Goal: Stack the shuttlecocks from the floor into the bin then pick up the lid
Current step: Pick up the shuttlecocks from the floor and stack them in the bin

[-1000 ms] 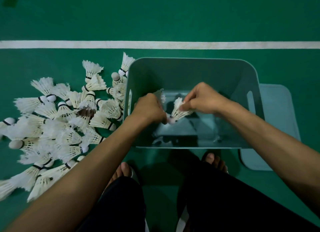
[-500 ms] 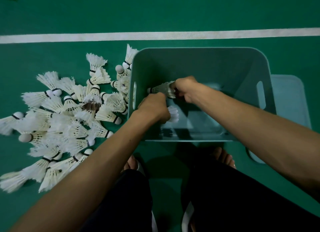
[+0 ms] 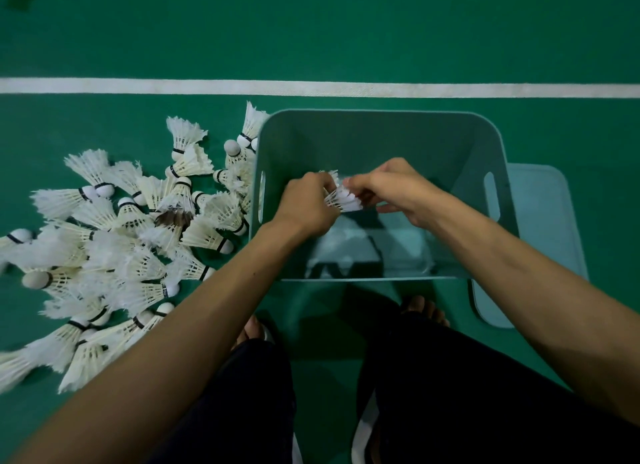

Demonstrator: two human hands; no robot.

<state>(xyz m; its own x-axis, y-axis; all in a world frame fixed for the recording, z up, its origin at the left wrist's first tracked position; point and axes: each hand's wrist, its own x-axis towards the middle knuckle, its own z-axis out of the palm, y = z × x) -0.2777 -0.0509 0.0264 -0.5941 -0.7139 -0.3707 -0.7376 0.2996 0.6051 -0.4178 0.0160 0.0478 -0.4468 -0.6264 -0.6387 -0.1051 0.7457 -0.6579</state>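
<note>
We see both hands meeting above the open teal rectangular plastic bin, inside its rim, near frame centre. The left hand, fingers curled, grips a bunch of white feather shuttlecocks from 9 o'clock. The right hand pinches the same bunch from 3 o'clock, fingertips on the feather skirts. We cannot tell how many are in the bunch. The bin's bottom is glossy with reflections, contents unclear. A loose pile of white feather shuttlecocks with cork tips lies on the green court floor at 9 o'clock of the bin, the nearest ones right against its left wall. One dark-feathered shuttlecock sits in the pile. A flat teal lid with rounded corners lies on the floor at 3 o'clock of the bin, with the bin's right wall overlapping it in view. A white painted line runs across at 12 o'clock. The person's toes show at 6 o'clock of the bin.
</note>
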